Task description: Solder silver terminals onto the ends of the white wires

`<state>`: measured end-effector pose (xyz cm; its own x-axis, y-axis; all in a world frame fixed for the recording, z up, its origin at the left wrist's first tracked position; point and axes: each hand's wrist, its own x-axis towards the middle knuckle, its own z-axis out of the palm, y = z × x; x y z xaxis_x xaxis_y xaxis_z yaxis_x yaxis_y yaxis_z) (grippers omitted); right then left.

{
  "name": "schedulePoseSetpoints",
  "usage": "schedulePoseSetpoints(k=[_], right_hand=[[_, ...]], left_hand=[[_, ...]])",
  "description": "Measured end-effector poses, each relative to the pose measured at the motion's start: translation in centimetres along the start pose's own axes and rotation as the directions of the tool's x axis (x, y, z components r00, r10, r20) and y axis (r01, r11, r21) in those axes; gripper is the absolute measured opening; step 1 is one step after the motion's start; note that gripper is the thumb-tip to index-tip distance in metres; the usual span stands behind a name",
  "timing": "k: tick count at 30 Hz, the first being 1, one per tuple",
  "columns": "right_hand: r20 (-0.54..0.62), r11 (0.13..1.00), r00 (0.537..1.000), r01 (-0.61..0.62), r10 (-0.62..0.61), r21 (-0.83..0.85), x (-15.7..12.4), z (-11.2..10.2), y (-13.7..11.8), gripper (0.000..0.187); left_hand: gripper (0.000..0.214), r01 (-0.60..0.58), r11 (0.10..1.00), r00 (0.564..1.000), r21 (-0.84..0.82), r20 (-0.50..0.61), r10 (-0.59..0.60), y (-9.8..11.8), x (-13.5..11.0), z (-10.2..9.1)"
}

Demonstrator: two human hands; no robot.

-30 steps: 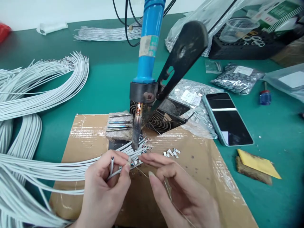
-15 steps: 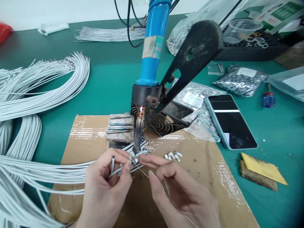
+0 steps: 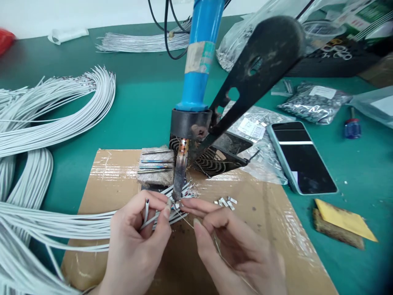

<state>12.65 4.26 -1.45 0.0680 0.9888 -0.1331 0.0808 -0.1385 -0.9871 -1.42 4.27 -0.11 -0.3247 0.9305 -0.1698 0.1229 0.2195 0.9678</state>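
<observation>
My left hand [image 3: 138,241] pinches a thin white wire [image 3: 153,219] between thumb and forefinger, its stripped end under the tip of the soldering iron [image 3: 179,172]. The iron has a blue handle [image 3: 201,57] and stands fixed in a black stand [image 3: 245,73]. My right hand [image 3: 233,250] pinches a fine strand of solder wire [image 3: 184,217] and holds its end at the same tip. More white wire ends [image 3: 184,190] lie fanned under the iron on taped cardboard [image 3: 260,221].
Big bundles of white wires [image 3: 46,123] curve over the green table at the left. Small metal terminals [image 3: 225,201] lie right of the iron. A phone [image 3: 302,157], a yellow sponge [image 3: 340,223], a screwdriver [image 3: 351,127] and bags of parts [image 3: 313,102] sit at the right.
Both hands stay at the iron's tip with almost no motion. The view has shifted slightly, so the stand looks nearer and higher.
</observation>
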Motion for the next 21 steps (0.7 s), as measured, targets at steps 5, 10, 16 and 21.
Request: schedulePoseSetpoints(k=[5, 10, 16, 21], right_hand=[[-0.047, 0.999, 0.999, -0.005, 0.003, -0.038, 0.1, 0.3, -0.4, 0.023], [-0.042, 0.999, 0.999, 0.000, -0.002, -0.040, 0.3, 0.5, -0.3, 0.023], [-0.061, 1.000, 0.998, -0.008, 0.009, 0.019, 0.5, 0.7, -0.5, 0.024], [-0.059, 1.000, 0.998, 0.001, 0.001, 0.025, 0.6, 0.7, -0.6, 0.022]], left_hand=[[0.017, -0.079, 0.996, 0.995, 0.035, 0.062, 0.077, -0.5, 0.5, -0.7], [0.016, -0.088, 0.996, 0.996, -0.004, 0.004, 0.088, 0.2, 0.9, 0.0], [0.017, -0.075, 0.996, 0.997, -0.046, -0.002, 0.075, 0.6, 1.2, 0.2], [0.015, -0.059, 0.997, 0.998, -0.046, 0.000, 0.059, 0.8, 1.3, 0.2]])
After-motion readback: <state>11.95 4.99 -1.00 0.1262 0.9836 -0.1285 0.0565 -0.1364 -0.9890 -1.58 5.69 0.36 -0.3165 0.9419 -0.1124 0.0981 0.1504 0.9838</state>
